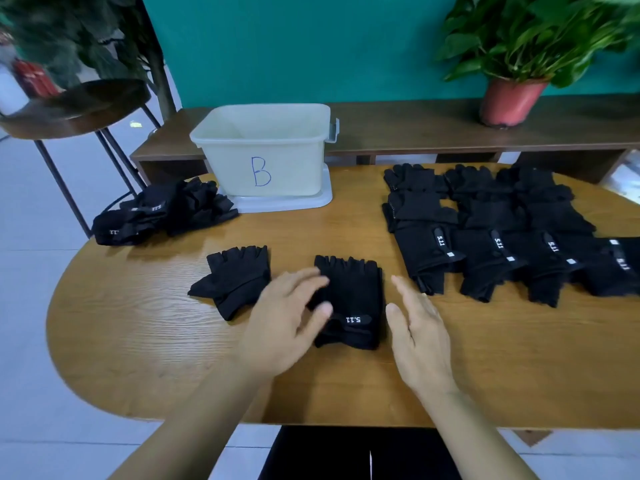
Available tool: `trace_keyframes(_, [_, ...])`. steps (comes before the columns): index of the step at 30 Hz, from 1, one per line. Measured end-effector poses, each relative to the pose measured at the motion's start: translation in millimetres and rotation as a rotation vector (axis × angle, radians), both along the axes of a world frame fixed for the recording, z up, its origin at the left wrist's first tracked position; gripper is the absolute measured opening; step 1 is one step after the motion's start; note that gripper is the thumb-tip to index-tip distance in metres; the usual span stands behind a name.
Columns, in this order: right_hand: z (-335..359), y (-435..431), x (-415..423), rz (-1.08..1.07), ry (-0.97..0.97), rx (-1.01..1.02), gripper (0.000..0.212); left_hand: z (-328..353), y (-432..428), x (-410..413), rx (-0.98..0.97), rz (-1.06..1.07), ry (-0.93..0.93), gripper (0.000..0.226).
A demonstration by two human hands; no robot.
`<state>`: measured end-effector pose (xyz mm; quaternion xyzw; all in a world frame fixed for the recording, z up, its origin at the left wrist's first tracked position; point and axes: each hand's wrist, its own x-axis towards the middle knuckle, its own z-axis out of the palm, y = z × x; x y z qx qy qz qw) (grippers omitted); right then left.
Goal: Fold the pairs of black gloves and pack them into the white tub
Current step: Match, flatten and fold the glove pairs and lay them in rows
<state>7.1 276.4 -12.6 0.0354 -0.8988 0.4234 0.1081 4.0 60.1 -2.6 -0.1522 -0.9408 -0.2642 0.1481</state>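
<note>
A black fingerless glove [353,292] with a white "5.11" strap lies flat on the wooden table [138,341] in front of me. My left hand [287,320] is spread open, its fingertips over the glove's left edge. My right hand [415,330] hovers open just right of the glove, not touching it. A second black glove [235,278] lies to the left, apart from both hands. The white tub [266,150], marked with a blue "B", stands on its lid at the back of the table, and nothing shows inside it.
Several black gloves [512,230] lie in rows at the right of the table. A heap of black gloves [162,213] sits at the back left beside the tub. A potted plant [509,98] stands on a dark bench behind. A round stool [76,105] is at far left.
</note>
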Motion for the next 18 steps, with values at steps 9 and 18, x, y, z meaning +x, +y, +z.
trace_keyframes(9, [8.2,-5.4,6.6,0.398,-0.034,0.470,0.074,-2.0,6.8,-5.7,-0.348,-0.106,-0.112,0.055])
trace_keyframes(18, [3.0,1.9,2.3,0.316,-0.116,0.342,0.059,-1.4,11.5,7.6,-0.048,-0.018,-0.037,0.043])
